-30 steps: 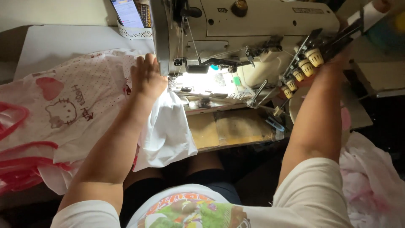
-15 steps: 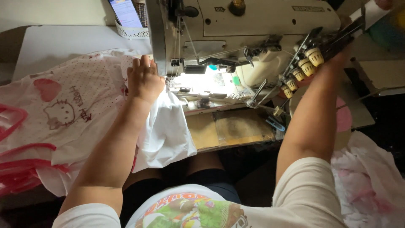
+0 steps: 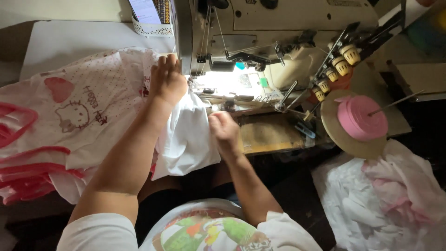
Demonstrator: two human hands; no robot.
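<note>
White fabric (image 3: 186, 139) under left hand (image 3: 166, 81), beside right hand (image 3: 224, 130)

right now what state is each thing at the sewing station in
left hand: flat on the white cloth, by the needle
right hand: pinching the cloth's edge
white cloth: bunched, hanging off the table edge
sewing machine: work lamp lit
pink tape roll: wound, lying on its round disc
printed garments: spread at the left of the table
phone: screen lit, propped behind the machine
</note>
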